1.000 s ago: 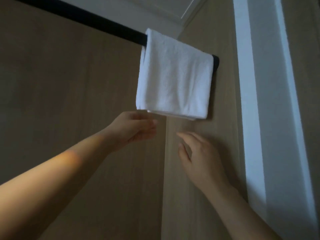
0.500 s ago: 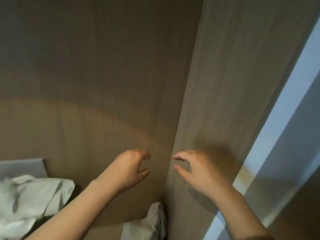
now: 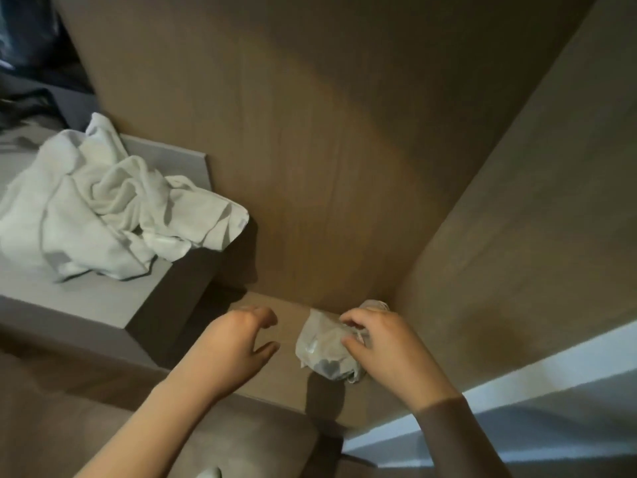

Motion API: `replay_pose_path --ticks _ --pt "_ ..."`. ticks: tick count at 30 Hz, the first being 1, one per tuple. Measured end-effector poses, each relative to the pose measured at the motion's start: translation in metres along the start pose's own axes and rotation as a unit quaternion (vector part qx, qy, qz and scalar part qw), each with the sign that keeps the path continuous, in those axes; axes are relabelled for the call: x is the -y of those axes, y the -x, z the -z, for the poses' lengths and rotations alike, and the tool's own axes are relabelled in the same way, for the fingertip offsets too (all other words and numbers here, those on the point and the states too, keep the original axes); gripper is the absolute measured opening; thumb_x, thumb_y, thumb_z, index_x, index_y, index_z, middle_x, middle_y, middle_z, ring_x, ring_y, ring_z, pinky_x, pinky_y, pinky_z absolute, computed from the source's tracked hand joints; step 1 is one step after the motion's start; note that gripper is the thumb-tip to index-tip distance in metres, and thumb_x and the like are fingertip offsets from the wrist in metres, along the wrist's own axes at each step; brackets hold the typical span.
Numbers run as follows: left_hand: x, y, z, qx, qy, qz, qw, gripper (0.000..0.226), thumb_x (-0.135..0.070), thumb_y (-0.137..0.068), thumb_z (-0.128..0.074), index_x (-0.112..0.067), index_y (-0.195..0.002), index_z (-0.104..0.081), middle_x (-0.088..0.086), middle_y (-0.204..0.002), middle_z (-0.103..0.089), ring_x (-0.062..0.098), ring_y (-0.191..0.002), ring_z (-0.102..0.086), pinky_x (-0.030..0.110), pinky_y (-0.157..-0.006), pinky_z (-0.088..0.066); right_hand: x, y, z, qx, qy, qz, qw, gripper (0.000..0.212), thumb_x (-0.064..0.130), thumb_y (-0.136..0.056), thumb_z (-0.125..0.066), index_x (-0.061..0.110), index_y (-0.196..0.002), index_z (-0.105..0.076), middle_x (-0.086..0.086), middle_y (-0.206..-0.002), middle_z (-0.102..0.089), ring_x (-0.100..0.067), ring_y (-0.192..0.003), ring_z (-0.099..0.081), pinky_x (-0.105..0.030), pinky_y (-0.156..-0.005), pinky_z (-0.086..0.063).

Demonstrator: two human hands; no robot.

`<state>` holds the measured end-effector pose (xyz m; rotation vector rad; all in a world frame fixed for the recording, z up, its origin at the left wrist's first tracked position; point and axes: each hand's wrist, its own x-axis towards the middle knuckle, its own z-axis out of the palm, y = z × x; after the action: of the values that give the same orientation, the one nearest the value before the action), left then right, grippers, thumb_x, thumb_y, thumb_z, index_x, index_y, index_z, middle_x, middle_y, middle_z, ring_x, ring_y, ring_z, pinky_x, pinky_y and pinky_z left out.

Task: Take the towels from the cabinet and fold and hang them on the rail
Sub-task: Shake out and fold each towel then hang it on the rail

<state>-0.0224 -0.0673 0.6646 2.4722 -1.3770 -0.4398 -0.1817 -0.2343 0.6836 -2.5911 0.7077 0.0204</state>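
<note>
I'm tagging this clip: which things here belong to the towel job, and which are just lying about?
Job: small crumpled towel, right hand gripping it, left hand, towel heap, cabinet.
Lying about: grey box, dark fabric.

Small crumpled towel (image 3: 324, 343) in cabinet (image 3: 310, 167) corner, white towel heap (image 3: 103, 208) at left
</note>
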Motion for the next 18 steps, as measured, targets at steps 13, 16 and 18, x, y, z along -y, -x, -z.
replay_pose_path --ticks 13,16,18 --pt "0.143 0.094 0.061 -0.056 0.01 0.113 0.992 0.033 -0.045 -0.09 -0.06 -0.031 -0.12 -0.057 -0.012 -0.118 -0.061 0.005 -0.105 -0.058 0.022 -0.089 -0.049 0.149 -0.046 -0.062 0.014 -0.038 0.053 0.998 0.03 0.033 -0.093 -0.063 0.037 -0.123 -0.06 0.018 -0.118 -0.06 0.003 -0.103 -0.055 -0.009 -0.078 -0.044" --pt "0.186 0.118 0.08 -0.068 0.023 0.127 0.989 0.034 -0.045 -0.09 -0.06 -0.035 -0.122 -0.056 -0.016 -0.121 -0.06 0.0 -0.107 -0.056 0.018 -0.091 -0.048 0.19 -0.054 -0.083 0.006 -0.067 0.05 0.996 0.028 0.032 -0.092 -0.064 0.037 -0.12 -0.061 0.018 -0.116 -0.061 0.003 -0.105 -0.055 -0.013 -0.085 -0.045" --pt "0.211 0.128 0.093 -0.073 0.026 0.129 0.989 0.036 -0.044 -0.091 -0.06 -0.034 -0.125 -0.056 -0.015 -0.123 -0.06 -0.001 -0.109 -0.056 0.017 -0.092 -0.048 0.214 -0.06 -0.092 0.003 -0.082 0.046 0.996 0.027 0.031 -0.092 -0.065 0.035 -0.119 -0.062 0.017 -0.115 -0.062 0.002 -0.105 -0.056 -0.015 -0.088 -0.047"
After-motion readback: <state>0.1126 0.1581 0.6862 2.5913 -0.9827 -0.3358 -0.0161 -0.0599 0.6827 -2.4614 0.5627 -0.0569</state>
